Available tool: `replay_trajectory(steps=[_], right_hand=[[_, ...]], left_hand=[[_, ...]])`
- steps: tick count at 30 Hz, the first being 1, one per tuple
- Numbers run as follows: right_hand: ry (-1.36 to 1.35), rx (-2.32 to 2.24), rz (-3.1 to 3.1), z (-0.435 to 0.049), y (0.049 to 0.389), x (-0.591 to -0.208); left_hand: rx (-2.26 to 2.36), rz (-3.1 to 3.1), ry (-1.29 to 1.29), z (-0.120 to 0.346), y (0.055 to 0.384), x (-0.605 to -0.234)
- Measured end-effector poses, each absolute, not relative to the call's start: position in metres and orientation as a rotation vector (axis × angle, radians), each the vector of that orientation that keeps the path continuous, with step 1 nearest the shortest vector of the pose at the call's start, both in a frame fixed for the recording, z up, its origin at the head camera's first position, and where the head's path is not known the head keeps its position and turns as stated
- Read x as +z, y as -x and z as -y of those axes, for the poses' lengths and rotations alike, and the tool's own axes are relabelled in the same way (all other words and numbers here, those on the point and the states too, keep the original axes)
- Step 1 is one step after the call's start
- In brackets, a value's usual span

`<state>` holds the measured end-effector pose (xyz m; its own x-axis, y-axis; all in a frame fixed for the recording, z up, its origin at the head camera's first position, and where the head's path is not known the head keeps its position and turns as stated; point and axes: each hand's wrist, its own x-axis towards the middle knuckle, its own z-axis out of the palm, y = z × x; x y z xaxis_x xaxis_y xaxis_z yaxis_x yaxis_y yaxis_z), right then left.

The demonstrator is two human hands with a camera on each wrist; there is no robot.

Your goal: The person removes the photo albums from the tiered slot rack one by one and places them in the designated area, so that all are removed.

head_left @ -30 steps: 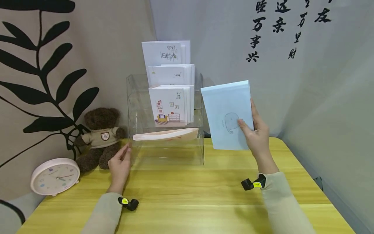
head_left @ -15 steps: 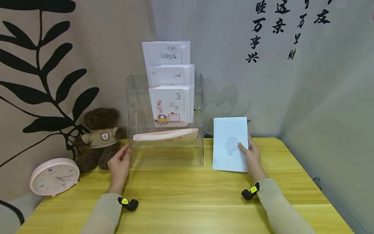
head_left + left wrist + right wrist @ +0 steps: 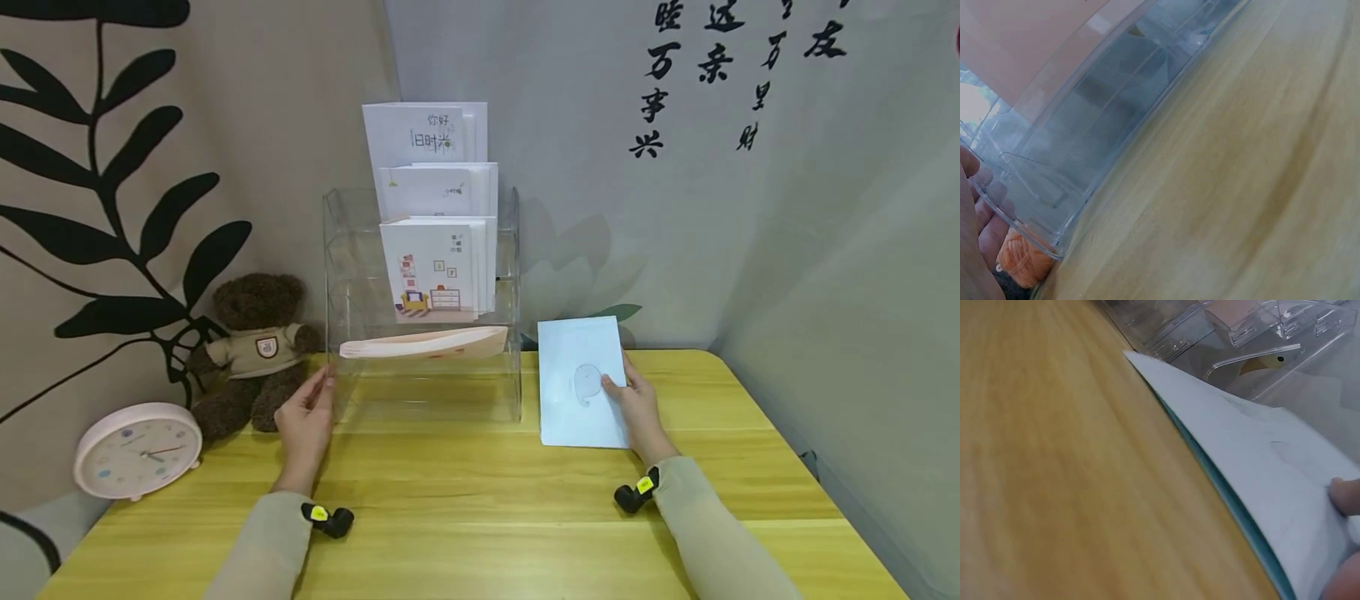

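A clear acrylic tiered rack [image 3: 427, 400] stands at the back of the table, with white booklets [image 3: 431, 267] upright in its upper tiers. A peach-coloured booklet [image 3: 423, 343] lies in a lower tier, its edge facing me. My left hand [image 3: 307, 417] holds the rack's lower left side; in the left wrist view some fingers show through the clear panel. To the right of the rack, my right hand [image 3: 636, 408] grips a light blue notebook [image 3: 570, 358] with a line drawing on its cover. The notebook stands nearly upright, its lower edge at the tabletop, thumb on the cover.
A brown teddy bear [image 3: 262, 350] sits left of the rack, with a white round clock [image 3: 138, 450] in front of it. An orange yarn ball [image 3: 1025, 259] shows beside the rack's corner in the left wrist view. The wooden table [image 3: 465, 517] meets fabric-covered walls behind.
My right hand has brought the blue notebook down from the air to the tabletop, then slightly left towards the rack. The left hand has stayed at the rack's side.
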<state>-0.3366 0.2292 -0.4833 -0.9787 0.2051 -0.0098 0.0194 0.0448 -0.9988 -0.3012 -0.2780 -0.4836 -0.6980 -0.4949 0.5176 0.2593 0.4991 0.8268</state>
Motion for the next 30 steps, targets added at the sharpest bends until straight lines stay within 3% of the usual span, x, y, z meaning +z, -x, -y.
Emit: replay_trajectory(steps=[30], right_hand=[[0.253,1.550,2.555,-0.215,0.329,-0.491]], left_hand=[[-1.284,1.990,-0.206,0.275,0.298,-0.480]])
